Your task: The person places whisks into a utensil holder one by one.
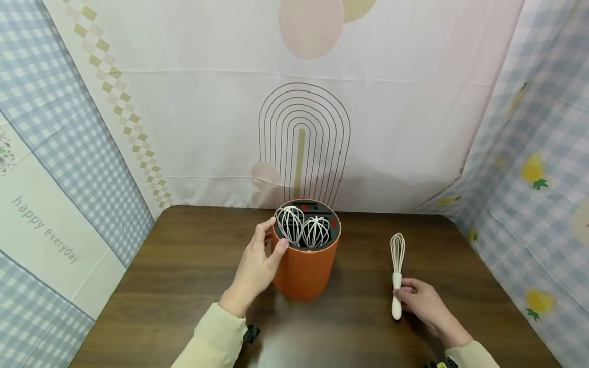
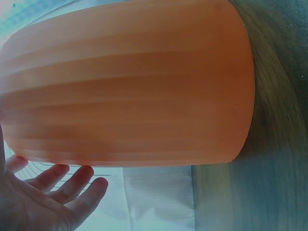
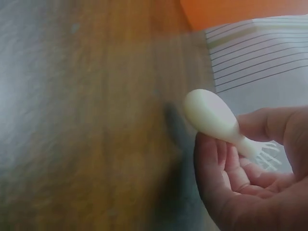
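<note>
A small whisk (image 1: 397, 276) with a white handle and pale wires is pinched between the thumb and fingers of my right hand (image 1: 421, 301), wires pointing away from me. The rounded handle end shows large in the right wrist view. At mid-table stands an orange round utensil holder (image 1: 303, 273) with a dark slotted top. Two whisk heads, the left one (image 1: 290, 224) and the right one (image 1: 316, 232), stick up from it. My left hand (image 1: 257, 263) holds the holder's left side by the rim, thumb at the front; in the left wrist view its fingertips (image 2: 86, 171) meet the wall.
The brown wooden table (image 1: 202, 245) reaches back to a white printed cloth (image 1: 207, 128). Blue checked cloths hang at the left (image 1: 83, 102) and right (image 1: 552, 214). Red bits (image 1: 333, 223) show in the holder's top.
</note>
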Tool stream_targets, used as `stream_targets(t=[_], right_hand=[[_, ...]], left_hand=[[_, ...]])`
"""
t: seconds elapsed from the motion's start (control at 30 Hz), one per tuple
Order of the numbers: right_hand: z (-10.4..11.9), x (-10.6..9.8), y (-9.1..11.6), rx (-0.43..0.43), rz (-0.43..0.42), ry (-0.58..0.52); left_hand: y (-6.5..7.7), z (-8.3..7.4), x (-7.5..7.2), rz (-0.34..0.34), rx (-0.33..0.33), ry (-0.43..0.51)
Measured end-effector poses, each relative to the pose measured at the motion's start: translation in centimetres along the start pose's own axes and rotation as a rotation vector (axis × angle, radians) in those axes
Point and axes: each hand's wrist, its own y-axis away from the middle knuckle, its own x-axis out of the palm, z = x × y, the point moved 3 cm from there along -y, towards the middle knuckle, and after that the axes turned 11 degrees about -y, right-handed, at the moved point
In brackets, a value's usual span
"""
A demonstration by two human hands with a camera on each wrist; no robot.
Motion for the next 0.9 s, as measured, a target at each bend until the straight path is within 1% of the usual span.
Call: stream_targets(t=[0.2,0.33,0.4,0.53,0.67,0.9], right_hand=[[2.0,0.8,0.3,-0.096,-0.037,-0.038],[3.8,1.8,0.8,-0.164,-0.031,-0.064],[4.6,2.2,1.0,-0.183,-0.028,-0.077],[6.0,3.0,1.4,-0.202,-0.026,-0.069],[6.8,3.3,1.5,-0.236,-0.033,-0.071],[7.7,3.6,1.8,-0.341,-0.105,-0.07]], left_hand=[[0.0,0.0,0.0,0.012,-0.005,-0.005],[0.0,-0.1,0.0,0.008,-0.002,-0.008],[0.0,0.0,0.0,0.007,-0.003,-0.008],[0.0,0.1,0.0,0.002,-0.002,-0.01],[0.0,0.1,0.0,0.0,-0.002,-0.013],[0.0,-0.1,0.0,-0.003,0.007,-0.014]])
